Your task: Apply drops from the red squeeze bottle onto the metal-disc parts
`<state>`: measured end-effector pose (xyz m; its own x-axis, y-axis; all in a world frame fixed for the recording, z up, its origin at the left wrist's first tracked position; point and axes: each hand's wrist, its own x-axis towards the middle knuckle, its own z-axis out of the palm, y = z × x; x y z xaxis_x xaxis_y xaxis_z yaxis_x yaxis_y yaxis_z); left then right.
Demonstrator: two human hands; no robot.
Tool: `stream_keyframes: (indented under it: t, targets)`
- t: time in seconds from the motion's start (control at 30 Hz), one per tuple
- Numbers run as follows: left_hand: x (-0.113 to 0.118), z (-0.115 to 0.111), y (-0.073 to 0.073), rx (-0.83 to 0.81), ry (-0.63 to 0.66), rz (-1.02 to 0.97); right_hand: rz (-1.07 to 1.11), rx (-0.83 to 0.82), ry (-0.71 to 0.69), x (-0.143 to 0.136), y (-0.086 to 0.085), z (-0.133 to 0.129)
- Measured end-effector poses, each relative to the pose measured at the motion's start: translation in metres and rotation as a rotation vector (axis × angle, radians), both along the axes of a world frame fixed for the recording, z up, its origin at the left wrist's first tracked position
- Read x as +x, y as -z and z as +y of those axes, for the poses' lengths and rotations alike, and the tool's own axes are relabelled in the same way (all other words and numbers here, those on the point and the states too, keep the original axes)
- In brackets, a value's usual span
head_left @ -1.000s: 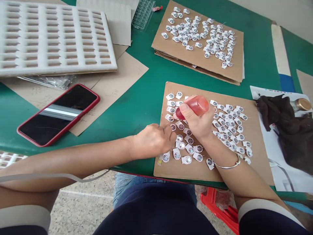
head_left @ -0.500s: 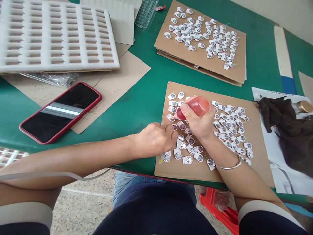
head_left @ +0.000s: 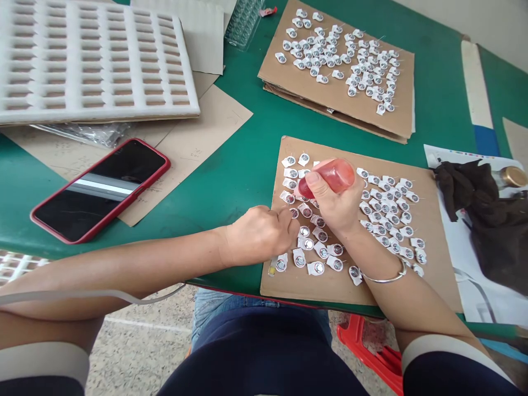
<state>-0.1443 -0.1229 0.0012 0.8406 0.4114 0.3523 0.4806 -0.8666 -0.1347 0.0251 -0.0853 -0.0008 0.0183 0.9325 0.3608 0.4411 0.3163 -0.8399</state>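
Observation:
My right hand [head_left: 336, 206] is wrapped round a squeeze bottle of red liquid [head_left: 335, 176], tilted with its tip down to the left. That tip is over the small round parts with white tabs [head_left: 290, 198] at the left of the near cardboard sheet [head_left: 313, 287]. Just below the tip, my left hand [head_left: 266, 234] rests closed at the sheet's left side. Its fingertips curl under, so whatever they pinch is hidden. Several of the same round parts lie around both hands, and more sit right of my right wrist.
Behind stands a cardboard stack [head_left: 284, 82] bearing more round parts. To the left are a red-cased phone [head_left: 103, 190], loose cardboard [head_left: 198, 137] and a white slotted foam tray [head_left: 97, 60]. A dark cloth [head_left: 490, 220] and a gold-capped jar [head_left: 513, 177] lie at right.
The bottle and both hands hold nearly the same place. The whole view has shifted very slightly; nothing has been picked up or let go.

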Motion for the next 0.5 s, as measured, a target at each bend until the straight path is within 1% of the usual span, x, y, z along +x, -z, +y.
stream_keyframes:
  t: [0.1, 0.23, 0.4, 0.5]
  targets:
    - [0.0004, 0.0003, -0.0006, 0.017, -0.003, -0.009, 0.002, -0.037, -0.008, 0.0007, 0.0032, 0.0000]
    - [0.0004, 0.0005, -0.0021, 0.030, -0.004, -0.009, 0.008, -0.041, 0.009, 0.0012, 0.0055, 0.0008]
    - [-0.0002, 0.0007, -0.0023, 0.018, -0.004, -0.004, -0.017, -0.029, 0.019, 0.0014, 0.0031, 0.0023]
    - [-0.0005, 0.0006, -0.0016, 0.009, -0.012, 0.002, -0.041, 0.010, 0.039, 0.0021, 0.0025, 0.0035]
